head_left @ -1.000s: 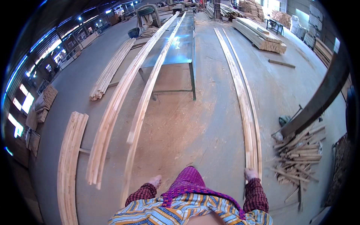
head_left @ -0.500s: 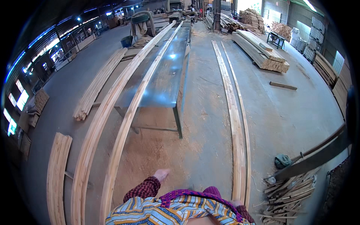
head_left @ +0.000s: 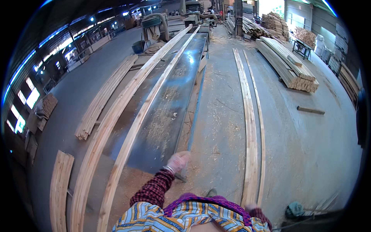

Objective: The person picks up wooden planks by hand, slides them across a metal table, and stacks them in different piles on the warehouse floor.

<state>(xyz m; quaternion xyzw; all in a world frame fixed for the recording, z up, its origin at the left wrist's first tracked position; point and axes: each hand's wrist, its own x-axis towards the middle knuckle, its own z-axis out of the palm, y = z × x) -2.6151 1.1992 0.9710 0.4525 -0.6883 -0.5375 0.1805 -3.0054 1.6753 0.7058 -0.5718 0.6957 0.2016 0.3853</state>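
My left hand (head_left: 178, 161) reaches forward from a checked sleeve, in front of the near right corner of the long metal table (head_left: 162, 135). Its fingers look loosely curled, slightly blurred, with nothing visible in them; I cannot tell if it touches the table edge. My right hand (head_left: 251, 207) is low at my side, by the near end of a long board strip (head_left: 250, 154); its fingers are hidden. A long narrow board (head_left: 133, 141) lies along the table's left part, and a wider long board (head_left: 102, 137) runs beside it, both stretching to the machine (head_left: 193, 19) at the far end.
Shorter board stacks (head_left: 104, 96) lie left of the table. At right stand a thick lumber stack (head_left: 290, 65) and a loose wood piece (head_left: 310, 110). A thin strip (head_left: 260, 135) lies beside the right-hand board. Wood shavings (head_left: 162, 125) cover parts of the table and floor.
I have moved forward, so the table's near end is now beside my left hand. That hand has swung further forward. The scrap pile at lower right has mostly slipped out of sight.
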